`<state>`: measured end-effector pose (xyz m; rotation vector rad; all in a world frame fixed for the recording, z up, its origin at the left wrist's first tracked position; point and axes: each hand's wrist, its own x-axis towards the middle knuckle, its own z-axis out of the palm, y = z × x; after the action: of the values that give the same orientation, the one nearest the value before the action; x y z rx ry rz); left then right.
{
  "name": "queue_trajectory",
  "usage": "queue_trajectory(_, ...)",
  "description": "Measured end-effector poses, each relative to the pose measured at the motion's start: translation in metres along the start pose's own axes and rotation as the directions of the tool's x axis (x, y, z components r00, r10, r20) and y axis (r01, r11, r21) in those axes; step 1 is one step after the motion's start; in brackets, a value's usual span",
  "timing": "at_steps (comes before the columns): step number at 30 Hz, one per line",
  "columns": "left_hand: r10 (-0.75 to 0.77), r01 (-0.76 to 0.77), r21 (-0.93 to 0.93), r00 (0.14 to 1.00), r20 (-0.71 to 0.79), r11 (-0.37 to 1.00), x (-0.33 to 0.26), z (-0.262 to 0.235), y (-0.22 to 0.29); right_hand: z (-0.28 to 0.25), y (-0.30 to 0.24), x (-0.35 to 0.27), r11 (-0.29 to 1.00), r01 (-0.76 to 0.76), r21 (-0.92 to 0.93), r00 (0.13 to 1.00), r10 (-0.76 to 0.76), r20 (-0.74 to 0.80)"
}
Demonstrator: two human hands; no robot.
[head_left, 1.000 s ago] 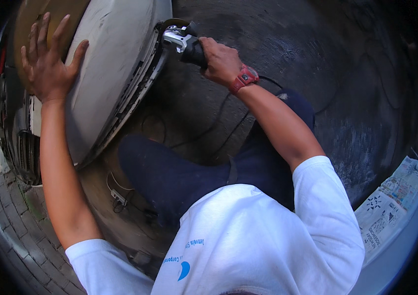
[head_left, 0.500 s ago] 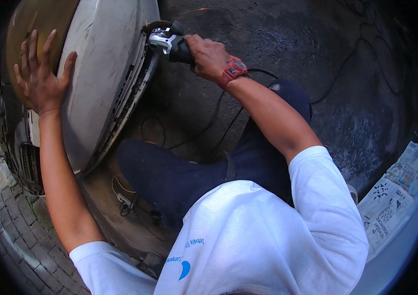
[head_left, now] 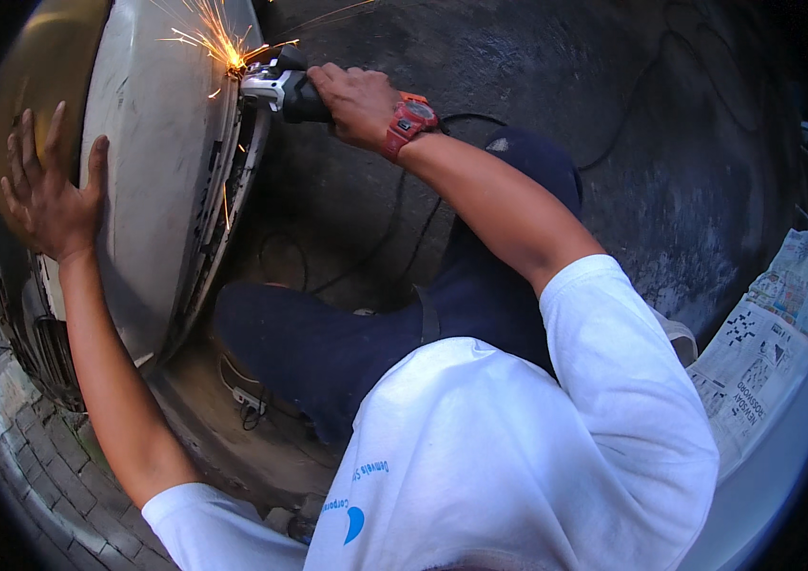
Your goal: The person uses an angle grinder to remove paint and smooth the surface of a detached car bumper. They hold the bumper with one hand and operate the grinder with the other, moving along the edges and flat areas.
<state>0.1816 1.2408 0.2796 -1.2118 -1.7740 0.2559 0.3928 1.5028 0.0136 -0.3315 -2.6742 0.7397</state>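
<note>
My right hand (head_left: 358, 103) is wrapped around the black body of an angle grinder (head_left: 271, 88) with a silver head. A red watch (head_left: 411, 118) sits on that wrist. The grinder's head meets the right edge of a scuffed, pale car body panel (head_left: 161, 124), and bright sparks (head_left: 223, 43) fan out there. The disc itself is lost in the glare. My left hand (head_left: 54, 195) lies with fingers spread over the seam between this panel and a brownish, glossy surface (head_left: 33, 71) to its left.
Black cord (head_left: 475, 117) runs from near my right wrist across the dark floor (head_left: 651, 209). My bent legs (head_left: 318, 328) are below the panel. White plugs (head_left: 247, 400) lie by my knee. Newspaper (head_left: 756, 352) covers a pale surface at right; paving bricks (head_left: 61, 476) are lower left.
A large burst of sparks now comes off the panel edge, where before only a faint streak showed. The grinder and right hand sit farther left in the view, and the panel has shifted left too.
</note>
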Motion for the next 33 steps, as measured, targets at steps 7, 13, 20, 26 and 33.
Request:
queue_trajectory(7,0.007,-0.007,0.006,1.0,-0.005,1.0,0.003,-0.001,0.002,0.0,0.002,-0.001,0.999,0.051,-0.005,0.996,-0.051,-0.067)
queue_trajectory(13,0.044,-0.05,0.102,0.997,0.056,0.994,0.002,0.002,-0.006,0.007,0.004,0.001,0.999,0.052,0.001,0.996,-0.052,-0.077)
queue_trajectory(20,0.143,-0.144,0.143,0.99,0.02,0.979,0.006,0.009,-0.016,0.001,0.004,0.003,0.995,0.028,0.095,0.999,-0.03,0.023)
queue_trajectory(26,0.155,-0.152,0.124,0.988,-0.016,0.981,0.0,0.018,-0.027,-0.011,0.001,0.002,0.992,-0.007,0.128,0.992,-0.009,0.123)
queue_trajectory(33,0.176,-0.174,0.192,0.984,0.007,0.966,-0.004,0.023,-0.036,-0.008,0.002,-0.001,0.996,0.004,0.084,1.0,-0.006,0.024)
